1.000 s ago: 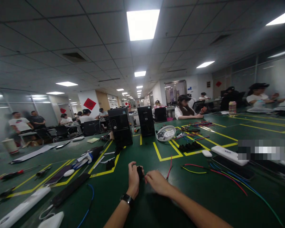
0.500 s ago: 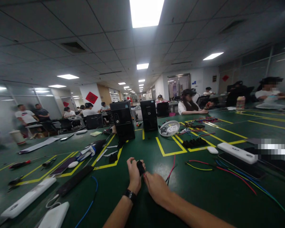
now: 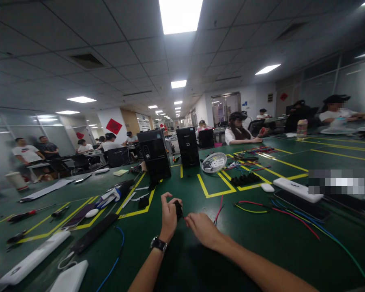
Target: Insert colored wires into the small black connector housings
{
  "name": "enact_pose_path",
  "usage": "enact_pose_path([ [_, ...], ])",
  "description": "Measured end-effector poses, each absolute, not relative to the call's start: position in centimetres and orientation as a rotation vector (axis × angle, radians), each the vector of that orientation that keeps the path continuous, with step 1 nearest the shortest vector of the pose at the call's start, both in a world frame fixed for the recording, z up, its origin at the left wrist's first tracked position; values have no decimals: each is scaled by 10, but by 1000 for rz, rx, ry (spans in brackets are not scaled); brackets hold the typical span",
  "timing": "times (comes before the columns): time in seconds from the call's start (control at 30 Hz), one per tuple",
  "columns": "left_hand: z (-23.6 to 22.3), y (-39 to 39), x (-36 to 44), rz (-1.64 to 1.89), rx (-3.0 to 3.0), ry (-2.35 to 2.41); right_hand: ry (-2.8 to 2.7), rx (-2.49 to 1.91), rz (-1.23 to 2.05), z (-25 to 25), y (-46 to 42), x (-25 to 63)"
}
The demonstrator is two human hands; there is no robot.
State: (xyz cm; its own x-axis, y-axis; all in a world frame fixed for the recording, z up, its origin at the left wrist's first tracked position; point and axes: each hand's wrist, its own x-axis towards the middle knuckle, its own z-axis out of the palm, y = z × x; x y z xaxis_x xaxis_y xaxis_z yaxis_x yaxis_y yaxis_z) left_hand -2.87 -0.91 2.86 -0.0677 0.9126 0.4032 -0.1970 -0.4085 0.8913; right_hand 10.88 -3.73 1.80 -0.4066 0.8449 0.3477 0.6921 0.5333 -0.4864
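My left hand (image 3: 169,215), with a dark watch on its wrist, is closed around a small black block (image 3: 178,209) above the green table. What kind of part the block is, I cannot make out. Just to its right, my right hand (image 3: 202,228) pinches a thin red wire (image 3: 185,217) between thumb and fingertips, close by the block's lower side. Whether the wire's tip sits inside the block is too small to tell. Behind my right hand a short red and black wire (image 3: 219,209) lies on the table.
Two black computer towers (image 3: 154,156) stand ahead, beside a white round plastic basket (image 3: 214,163). Several black blocks (image 3: 245,179) lie within yellow tape. Coloured wires (image 3: 301,221), a white power bank (image 3: 298,190) and phones are on the right; screwdrivers (image 3: 21,217) and a blue wire (image 3: 121,243) on the left.
My hands have moved slightly apart, the right one drawing a little away from the block. The view has shifted a little, and the left fingers have opened up somewhat around the block.
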Motion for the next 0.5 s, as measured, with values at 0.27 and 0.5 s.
enact_pose_path([
  [0.27,49,13,-61,1817,495,607,-2320,-1474,183,-2,-50,104],
  [0.5,10,4,-48,1444,782,968,-2129,-1389,280,17,-40,108],
])
